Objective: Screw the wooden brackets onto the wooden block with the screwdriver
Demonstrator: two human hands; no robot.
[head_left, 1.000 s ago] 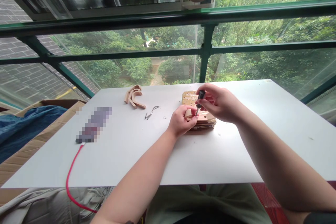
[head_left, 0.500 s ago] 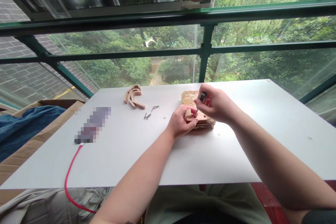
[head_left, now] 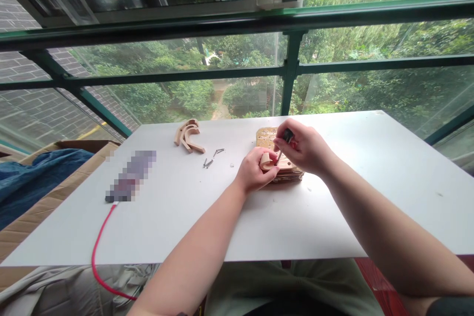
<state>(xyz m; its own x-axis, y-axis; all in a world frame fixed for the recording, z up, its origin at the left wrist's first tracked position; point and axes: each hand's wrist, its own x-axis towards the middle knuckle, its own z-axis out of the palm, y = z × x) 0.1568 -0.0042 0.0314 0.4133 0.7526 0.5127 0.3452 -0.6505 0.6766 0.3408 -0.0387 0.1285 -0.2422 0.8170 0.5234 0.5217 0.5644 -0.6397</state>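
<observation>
My right hand (head_left: 305,145) is closed round the dark handle of a screwdriver (head_left: 287,135), whose shaft slants down to a pale curved wooden piece (head_left: 265,159). That piece lies on a stack of worn, layered board (head_left: 287,177) with a pitted tan top. From the left, my left hand (head_left: 255,170) grips the wooden piece, thumb at the front and fingers behind it. The screwdriver's tip sits close to my left thumb; whether a screw is under it is too small to make out.
Several curved wooden pieces (head_left: 189,137) lie at the table's back left, with several loose screws (head_left: 209,162) nearby. A blurred-out device (head_left: 133,175) with a red cable (head_left: 97,242) is on the left. A cardboard box (head_left: 99,150) stands beside the white table (head_left: 185,212), and a green railing (head_left: 237,24) runs behind.
The screwdriver and the fingers of my right hand have shifted very slightly. My left hand stays in place on the wooden piece.
</observation>
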